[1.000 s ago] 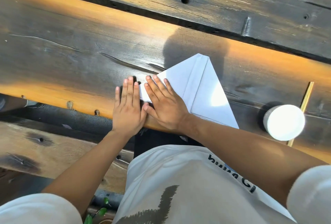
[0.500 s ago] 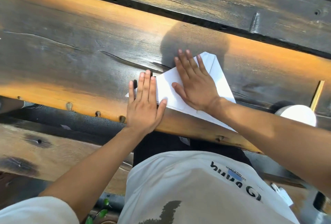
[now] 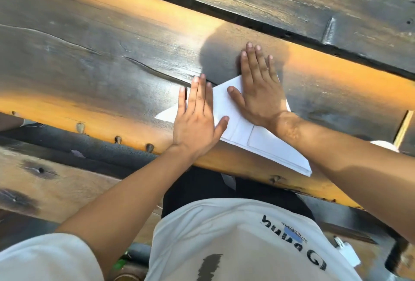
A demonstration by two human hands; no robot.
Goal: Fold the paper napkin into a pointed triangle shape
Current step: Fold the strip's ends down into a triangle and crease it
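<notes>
The white paper napkin [image 3: 238, 123], folded into a flat layered triangle, is laid on the dark wooden table [image 3: 89, 60] near its front edge, one corner pointing toward 8 o'clock and another toward 4 o'clock. The left hand [image 3: 197, 121] is pressed flat on the napkin's 9 o'clock portion, fingers straight and together. The right hand [image 3: 260, 92] is spread flat over the 1 o'clock portion (its fingertips reach past the paper onto the wood), fingers straight. A white shirt [image 3: 235, 242] is seen at 6 o'clock. A thin wooden stick [image 3: 403, 129] lies at 3 o'clock.
</notes>
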